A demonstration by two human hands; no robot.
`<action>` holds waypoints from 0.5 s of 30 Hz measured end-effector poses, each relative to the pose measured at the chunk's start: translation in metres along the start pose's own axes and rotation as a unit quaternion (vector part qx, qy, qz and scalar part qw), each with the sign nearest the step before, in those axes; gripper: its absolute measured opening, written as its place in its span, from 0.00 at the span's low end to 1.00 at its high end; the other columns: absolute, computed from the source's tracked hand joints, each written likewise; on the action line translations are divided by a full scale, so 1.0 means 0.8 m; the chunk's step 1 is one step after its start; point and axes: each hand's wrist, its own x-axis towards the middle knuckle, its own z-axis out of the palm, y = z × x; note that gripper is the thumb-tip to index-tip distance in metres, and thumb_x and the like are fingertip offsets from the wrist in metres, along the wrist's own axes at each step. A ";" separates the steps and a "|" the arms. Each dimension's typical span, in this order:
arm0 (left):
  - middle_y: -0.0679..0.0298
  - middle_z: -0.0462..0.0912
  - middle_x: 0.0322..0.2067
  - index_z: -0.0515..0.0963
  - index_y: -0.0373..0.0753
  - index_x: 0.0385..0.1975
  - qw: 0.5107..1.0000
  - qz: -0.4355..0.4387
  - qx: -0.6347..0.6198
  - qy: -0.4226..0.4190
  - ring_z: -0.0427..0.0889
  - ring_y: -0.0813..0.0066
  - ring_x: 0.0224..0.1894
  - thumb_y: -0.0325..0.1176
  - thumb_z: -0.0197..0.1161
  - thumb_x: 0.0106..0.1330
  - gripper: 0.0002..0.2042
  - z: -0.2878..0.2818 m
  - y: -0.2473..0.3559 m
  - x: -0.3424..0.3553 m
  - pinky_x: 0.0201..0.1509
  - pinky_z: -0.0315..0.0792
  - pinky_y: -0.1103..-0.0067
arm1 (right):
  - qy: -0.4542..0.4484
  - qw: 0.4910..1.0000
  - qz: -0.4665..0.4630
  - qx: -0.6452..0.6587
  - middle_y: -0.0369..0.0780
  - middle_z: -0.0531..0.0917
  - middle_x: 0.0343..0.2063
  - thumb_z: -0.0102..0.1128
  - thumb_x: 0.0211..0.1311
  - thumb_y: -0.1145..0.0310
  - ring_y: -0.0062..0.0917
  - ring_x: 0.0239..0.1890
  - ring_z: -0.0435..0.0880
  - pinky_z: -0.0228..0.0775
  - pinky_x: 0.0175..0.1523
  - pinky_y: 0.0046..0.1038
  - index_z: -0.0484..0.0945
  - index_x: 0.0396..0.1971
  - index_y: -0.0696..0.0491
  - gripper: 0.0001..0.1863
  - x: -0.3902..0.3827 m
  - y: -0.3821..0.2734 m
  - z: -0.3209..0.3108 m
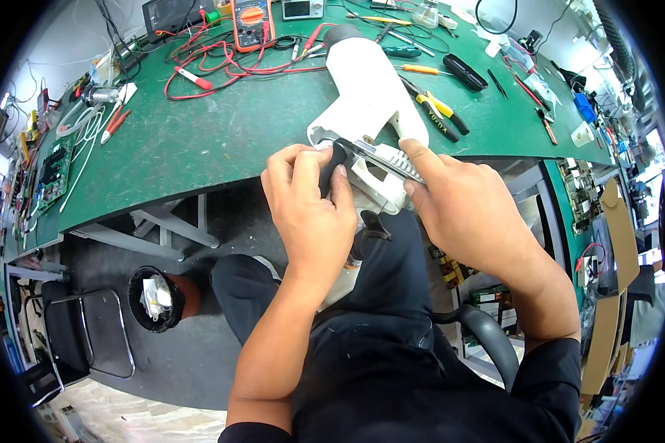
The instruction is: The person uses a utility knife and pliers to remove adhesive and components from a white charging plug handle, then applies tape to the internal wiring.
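Observation:
A white appliance shaped like a hair dryer [366, 85], with a grey end cap, lies at the green bench's front edge. Its near end is opened up, and a white slotted part [380, 184] hangs below the edge. My left hand [308, 203] pinches a black rubbery-looking piece [331, 168] beside that opening. In my right hand [465, 203] is a slim grey metal tool [380, 157], its tip reaching the black piece; its exact kind is partly hidden by my fingers. My right index finger rests by the appliance's white handle [414, 129].
Yellow-and-black pliers [440, 114], an orange-handled screwdriver [421, 69] and a black case [465, 72] lie right of the appliance. Behind are an orange multimeter [253, 23] and tangled red leads [229, 70]. A circuit board [54, 177] sits at left; a bin [155, 299] stands below.

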 end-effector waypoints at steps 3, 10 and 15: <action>0.55 0.74 0.45 0.77 0.34 0.40 1.000 -0.014 -0.006 -0.008 0.74 0.58 0.50 0.20 0.66 0.58 0.11 0.002 0.001 -0.003 0.55 0.69 0.68 | -0.010 1.000 0.003 -0.021 0.51 0.84 0.28 0.56 0.66 0.69 0.45 0.28 0.85 0.78 0.34 0.40 0.72 0.54 0.65 0.20 -0.002 -0.003 -0.003; 0.53 0.74 0.44 0.76 0.34 0.39 0.999 -0.016 -0.046 0.001 0.75 0.58 0.49 0.19 0.65 0.58 0.10 0.005 -0.006 -0.003 0.55 0.69 0.69 | -0.005 0.999 -0.019 -0.026 0.51 0.84 0.27 0.56 0.65 0.70 0.44 0.27 0.86 0.78 0.32 0.39 0.72 0.54 0.66 0.21 0.001 0.002 -0.002; 0.56 0.74 0.44 0.75 0.36 0.37 0.996 -0.020 -0.091 0.008 0.71 0.55 0.50 0.17 0.65 0.55 0.11 0.011 -0.006 -0.002 0.54 0.67 0.67 | -0.044 0.997 -0.008 -0.070 0.51 0.84 0.28 0.56 0.60 0.74 0.43 0.27 0.86 0.78 0.31 0.38 0.71 0.55 0.68 0.23 0.000 -0.007 -0.010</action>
